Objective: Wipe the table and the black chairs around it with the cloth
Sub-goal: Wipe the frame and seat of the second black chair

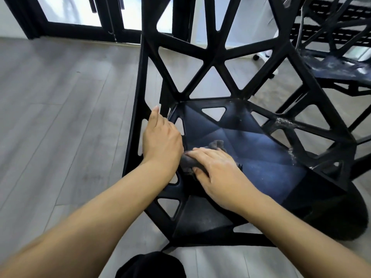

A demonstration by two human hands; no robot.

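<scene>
Grey wooden floor (pixel 60 109) lay all around the black chair (pixel 261 157), and dark glass doors (pixel 84 15) stood beyond it. A second black chair (pixel 337 67) stood just past the first, and it looked dusty on its seat. I could not see the table.

From the head camera, the person's right hand (pixel 216 169) lay mostly flat on the grey cloth (pixel 192 159) and pressed it down on the chair's seat, near the seat's left edge. The thumb seemed tucked by the cloth's near side. The left hand (pixel 162 141) gripped the chair's left side frame, fingers wrapped out of sight, to hold the chair steady.

White dust (pixel 285 122) showed on the chair's right side bars. To wipe well, I think the hand should keep pressing flat, slide across the whole seat toward that dusty side, and then rub each bar and corner slowly.
</scene>
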